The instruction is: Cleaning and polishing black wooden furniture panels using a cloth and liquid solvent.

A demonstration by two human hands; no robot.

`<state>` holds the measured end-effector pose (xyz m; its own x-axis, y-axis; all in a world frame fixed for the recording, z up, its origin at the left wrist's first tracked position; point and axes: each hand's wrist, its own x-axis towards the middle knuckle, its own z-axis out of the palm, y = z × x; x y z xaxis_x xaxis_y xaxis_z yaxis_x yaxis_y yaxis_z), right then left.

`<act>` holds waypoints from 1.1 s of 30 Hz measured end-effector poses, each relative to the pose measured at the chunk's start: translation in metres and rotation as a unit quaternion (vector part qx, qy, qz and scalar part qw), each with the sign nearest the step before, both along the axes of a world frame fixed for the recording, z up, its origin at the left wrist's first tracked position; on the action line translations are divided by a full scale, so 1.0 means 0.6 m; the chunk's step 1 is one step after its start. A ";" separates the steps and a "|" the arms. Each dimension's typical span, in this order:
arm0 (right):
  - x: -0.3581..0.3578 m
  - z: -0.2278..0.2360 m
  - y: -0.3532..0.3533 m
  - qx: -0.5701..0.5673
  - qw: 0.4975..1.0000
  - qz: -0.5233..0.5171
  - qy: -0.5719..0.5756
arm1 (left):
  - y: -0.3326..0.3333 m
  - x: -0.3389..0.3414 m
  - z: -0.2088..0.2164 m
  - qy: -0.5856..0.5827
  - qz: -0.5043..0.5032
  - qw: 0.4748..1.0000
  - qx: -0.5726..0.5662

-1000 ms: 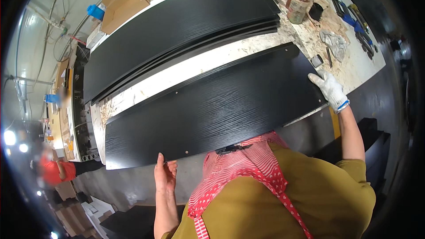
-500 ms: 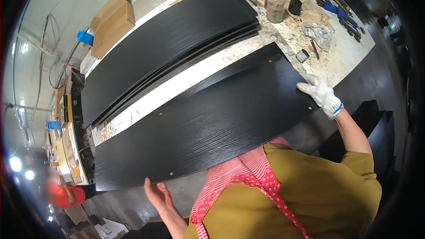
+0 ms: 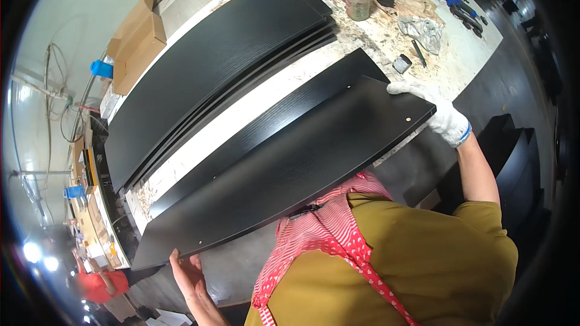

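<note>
The gloved right hand (image 3: 440, 111) clasps the right end of the upper board (image 3: 290, 163), while the bare left hand (image 3: 190, 274) meets its near edge by the left end, fingers loosely curled, though whether they pinch it I cannot tell. The step in hand looks like handling this board at a tilt, and shifting it would call for a sure left hold and an even lift. It spans between the hands, partly over the lower board (image 3: 284, 116), with the stack (image 3: 223, 66) beyond.
</note>
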<state>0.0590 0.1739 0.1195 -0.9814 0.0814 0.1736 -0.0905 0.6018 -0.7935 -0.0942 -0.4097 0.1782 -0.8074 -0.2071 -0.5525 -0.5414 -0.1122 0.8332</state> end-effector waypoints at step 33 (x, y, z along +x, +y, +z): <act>0.044 -0.079 -0.021 0.313 0.945 -0.076 -0.060 | 0.008 0.077 -0.212 0.007 0.132 0.982 0.134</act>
<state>0.0851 0.1613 0.0719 -0.9823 0.1415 0.1227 0.1031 0.9554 -0.2767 -0.0480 -0.4051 0.0509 -0.7525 -0.2582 -0.6058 -0.4533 -0.4642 0.7610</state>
